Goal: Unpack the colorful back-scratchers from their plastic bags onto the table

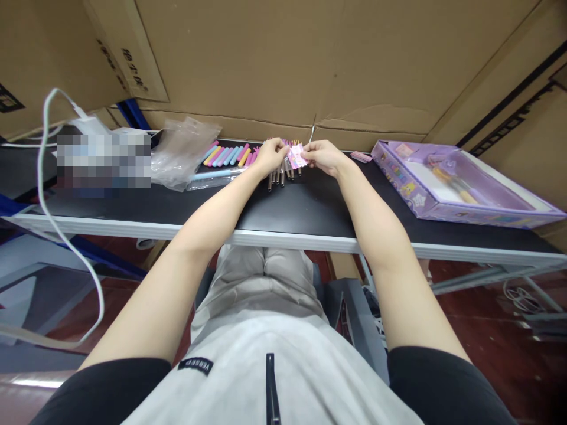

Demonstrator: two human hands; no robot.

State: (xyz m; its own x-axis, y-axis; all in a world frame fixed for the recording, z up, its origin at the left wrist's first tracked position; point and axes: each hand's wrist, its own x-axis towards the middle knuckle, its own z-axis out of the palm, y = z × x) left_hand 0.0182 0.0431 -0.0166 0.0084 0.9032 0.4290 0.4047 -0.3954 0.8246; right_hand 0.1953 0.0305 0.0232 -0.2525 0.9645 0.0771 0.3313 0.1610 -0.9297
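My left hand (271, 154) and my right hand (323, 156) meet at the far edge of the black table (301, 206), pinching a small pink card (296, 156) between them. Just under the hands lies a row of several thin dark pens (280, 175). To the left of them several pastel pens (228, 155) in pink, yellow and blue lie side by side, with a long light-blue pen (215, 173) in front.
A purple toy box (447, 183) lies open at the right, a small pink piece (361, 156) beside it. Crumpled clear plastic bags (183, 150) sit left of the pens. A white charger with its cable (48, 177) hangs at the left. Cardboard boxes (310, 59) wall the back.
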